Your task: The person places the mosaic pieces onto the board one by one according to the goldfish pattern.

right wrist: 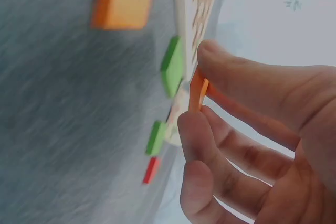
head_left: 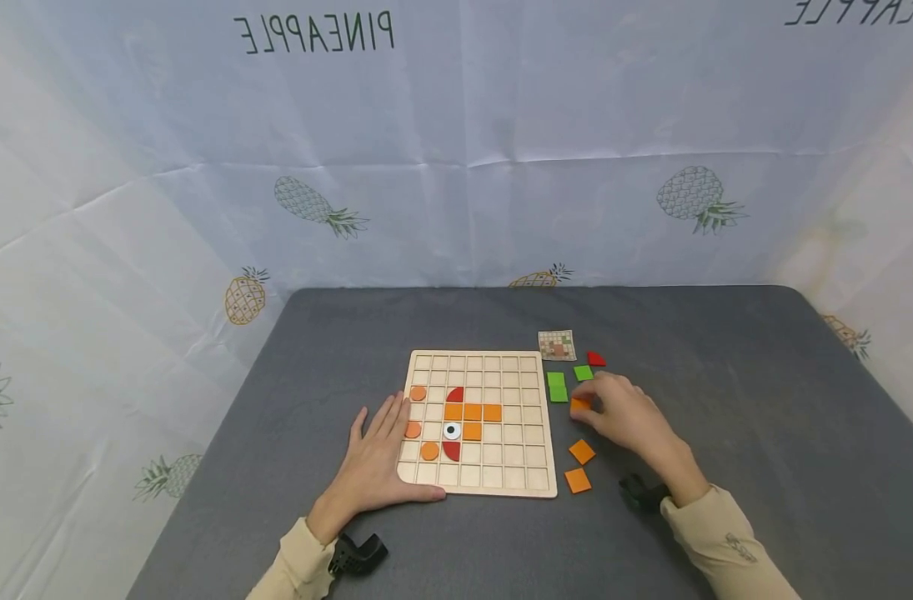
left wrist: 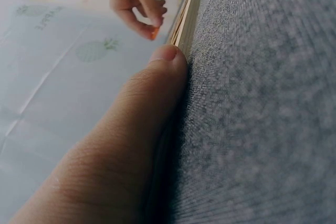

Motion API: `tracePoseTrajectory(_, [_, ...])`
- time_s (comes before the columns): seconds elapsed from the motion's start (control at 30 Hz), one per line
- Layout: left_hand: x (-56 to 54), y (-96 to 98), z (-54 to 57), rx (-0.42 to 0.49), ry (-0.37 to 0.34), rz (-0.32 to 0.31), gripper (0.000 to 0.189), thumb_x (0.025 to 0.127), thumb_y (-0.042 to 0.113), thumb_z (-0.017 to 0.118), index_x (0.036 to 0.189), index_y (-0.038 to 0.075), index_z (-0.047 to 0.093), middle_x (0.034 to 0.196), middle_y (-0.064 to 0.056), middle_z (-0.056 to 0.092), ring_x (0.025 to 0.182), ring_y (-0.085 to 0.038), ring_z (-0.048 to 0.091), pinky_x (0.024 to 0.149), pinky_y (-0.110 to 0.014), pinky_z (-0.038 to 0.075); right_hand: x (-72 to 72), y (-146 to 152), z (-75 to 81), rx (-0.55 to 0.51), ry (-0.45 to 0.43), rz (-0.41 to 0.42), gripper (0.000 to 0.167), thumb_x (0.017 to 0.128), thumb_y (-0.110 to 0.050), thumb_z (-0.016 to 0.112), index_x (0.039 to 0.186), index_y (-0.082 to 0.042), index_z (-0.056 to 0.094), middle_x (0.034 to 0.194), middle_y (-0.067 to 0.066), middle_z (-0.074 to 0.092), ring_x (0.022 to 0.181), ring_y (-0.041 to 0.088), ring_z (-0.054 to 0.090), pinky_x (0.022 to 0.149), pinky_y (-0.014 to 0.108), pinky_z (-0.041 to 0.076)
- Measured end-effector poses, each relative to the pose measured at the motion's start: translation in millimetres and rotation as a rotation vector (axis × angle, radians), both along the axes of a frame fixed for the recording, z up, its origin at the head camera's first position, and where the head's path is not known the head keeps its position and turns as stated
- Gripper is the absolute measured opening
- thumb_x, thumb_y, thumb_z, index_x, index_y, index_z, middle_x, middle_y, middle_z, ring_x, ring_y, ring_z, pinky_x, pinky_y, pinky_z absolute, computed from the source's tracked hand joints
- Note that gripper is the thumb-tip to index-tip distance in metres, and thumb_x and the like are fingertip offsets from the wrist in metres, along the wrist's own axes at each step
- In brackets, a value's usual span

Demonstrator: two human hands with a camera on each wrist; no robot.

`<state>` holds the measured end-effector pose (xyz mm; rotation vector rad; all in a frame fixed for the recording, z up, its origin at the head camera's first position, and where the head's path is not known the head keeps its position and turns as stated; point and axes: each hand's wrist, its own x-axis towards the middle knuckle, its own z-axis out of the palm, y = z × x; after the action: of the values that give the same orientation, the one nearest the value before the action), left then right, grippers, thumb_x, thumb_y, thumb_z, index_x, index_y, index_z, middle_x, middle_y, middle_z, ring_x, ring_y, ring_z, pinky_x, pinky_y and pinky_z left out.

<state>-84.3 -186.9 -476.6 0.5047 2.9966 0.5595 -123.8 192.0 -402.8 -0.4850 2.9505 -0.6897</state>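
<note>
My left hand [head_left: 378,468] lies with fingers straight along the left edge of a wooden grid board [head_left: 516,480], its thumb [left wrist: 163,72] against the near edge. To the right of the board, my right hand [head_left: 632,418] pinches an orange square tile [right wrist: 197,90] between thumb and fingers, lifted off the table. On the board sit several orange squares [head_left: 473,412], two red quarter-round pieces [head_left: 451,451], a white disc with a black dot [head_left: 458,437] and three orange discs [head_left: 429,451]. The left fingers lie close beside one disc.
Right of the board lie several green squares [head_left: 558,394], a red quarter-round piece [head_left: 596,359] and two loose orange squares [head_left: 578,480]. A small pattern card [head_left: 557,343] lies by the far right corner. The grey table [head_left: 726,375] meets a pineapple-print curtain [head_left: 464,225] behind.
</note>
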Motion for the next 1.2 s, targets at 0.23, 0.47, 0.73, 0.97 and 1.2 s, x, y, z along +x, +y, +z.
tracePoseTrajectory(0.23, [-0.7, 0.2, -1.1, 0.004, -0.014, 0.001, 0.146, 0.068, 0.083, 0.079, 0.171, -0.003, 0.022, 0.181, -0.022, 0.023, 0.169, -0.042, 0.024, 0.129, -0.075, 0.013, -0.7, -21.6, 5.0, -0.035, -0.002, 0.026, 0.026, 0.092, -0.014, 0.087, 0.113, 0.0, 0.083, 0.102, 0.012, 0.077, 0.081, 0.02, 0.067, 0.064, 0.031, 0.053])
tracePoseTrajectory(0.47, [-0.6, 0.0, -1.0, 0.006, -0.011, -0.001, 0.146, 0.068, 0.083, 0.08, 0.171, -0.003, 0.023, 0.18, -0.023, 0.023, 0.169, -0.042, 0.024, 0.129, -0.076, 0.013, 0.6, -42.4, 6.3, -0.056, -0.016, 0.062, 0.024, 0.092, -0.012, 0.087, 0.113, -0.001, 0.083, 0.101, 0.01, 0.076, 0.075, 0.014, 0.058, 0.06, 0.025, 0.045])
tracePoseTrajectory(0.73, [-0.3, 0.0, -0.7, 0.005, -0.006, 0.0, 0.146, 0.067, 0.082, 0.08, 0.171, -0.003, 0.023, 0.18, -0.022, 0.023, 0.169, -0.042, 0.025, 0.129, -0.076, 0.014, 2.0, -61.9, 4.6, -0.055, -0.038, 0.113, 0.025, 0.089, -0.01, 0.089, 0.112, -0.002, 0.083, 0.101, 0.009, 0.075, 0.079, 0.014, 0.058, 0.063, 0.026, 0.047])
tracePoseTrajectory(0.97, [0.6, 0.0, -0.6, 0.007, 0.001, 0.002, 0.145, 0.067, 0.082, 0.081, 0.17, -0.003, 0.025, 0.18, -0.023, 0.025, 0.168, -0.043, 0.026, 0.129, -0.076, 0.014, 4.5, -76.6, 2.4, -0.049, -0.058, 0.117, 0.025, 0.089, -0.011, 0.09, 0.112, -0.004, 0.084, 0.102, 0.006, 0.075, 0.084, 0.013, 0.061, 0.069, 0.027, 0.05])
tracePoseTrajectory(1.2, [0.2, -0.2, -0.6, -0.002, -0.002, 0.005, 0.145, 0.067, 0.083, 0.08, 0.171, -0.003, 0.024, 0.18, -0.022, 0.025, 0.168, -0.042, 0.026, 0.129, -0.075, 0.014, 6.9, -89.1, -1.5, -0.065, -0.031, 0.15, 0.022, 0.089, -0.01, 0.089, 0.11, -0.004, 0.084, 0.099, 0.005, 0.074, 0.082, 0.011, 0.058, 0.07, 0.025, 0.048])
